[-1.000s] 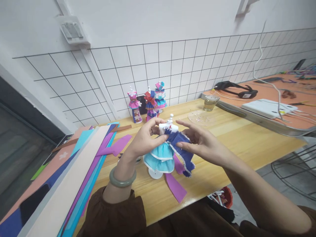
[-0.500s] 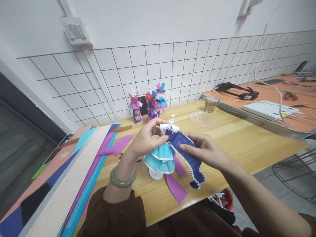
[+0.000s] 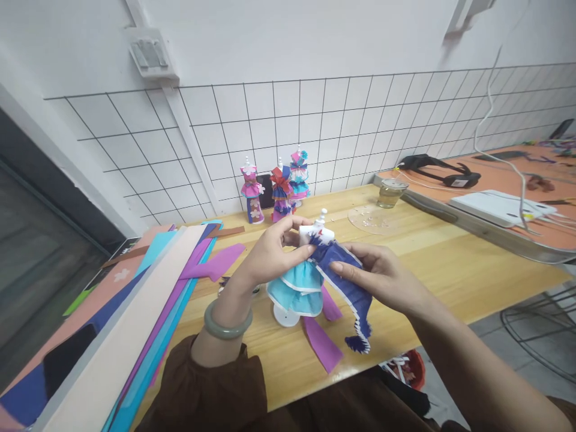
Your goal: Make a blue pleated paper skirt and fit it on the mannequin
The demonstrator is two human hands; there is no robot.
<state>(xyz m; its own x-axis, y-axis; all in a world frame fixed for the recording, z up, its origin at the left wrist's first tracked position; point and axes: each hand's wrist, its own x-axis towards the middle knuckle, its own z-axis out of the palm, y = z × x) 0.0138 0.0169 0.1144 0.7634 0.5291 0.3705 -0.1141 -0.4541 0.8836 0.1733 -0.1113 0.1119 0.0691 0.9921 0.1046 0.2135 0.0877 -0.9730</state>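
Observation:
A small white dress form (image 3: 317, 233) stands tilted on the table, wearing a tiered turquoise skirt (image 3: 299, 289) with white edging. My left hand (image 3: 279, 249) is closed around its upper body, the thumb pressing gathered dark blue material at the bust. From there a dark blue strip (image 3: 348, 282) with a white border trails down to the right, its end pleated. My right hand (image 3: 382, 276) pinches this strip between thumb and fingers. Beneath, purple paper strips (image 3: 324, 345) lie on the wood, partly hidden by the skirt.
Stacked coloured paper sheets (image 3: 130, 312) cover the left side, with a dark phone (image 3: 67, 360) on them. Several dressed miniature forms (image 3: 252, 195) stand by the wall. A glass cup (image 3: 390, 193) and a clear disc with tiny bits (image 3: 371, 220) sit back right, beside an orange-topped table (image 3: 432, 186).
The view has shifted slightly, so everything sits a little farther right. The strip's loose end hangs a bit differently, curling leftward. Both hands keep their hold.

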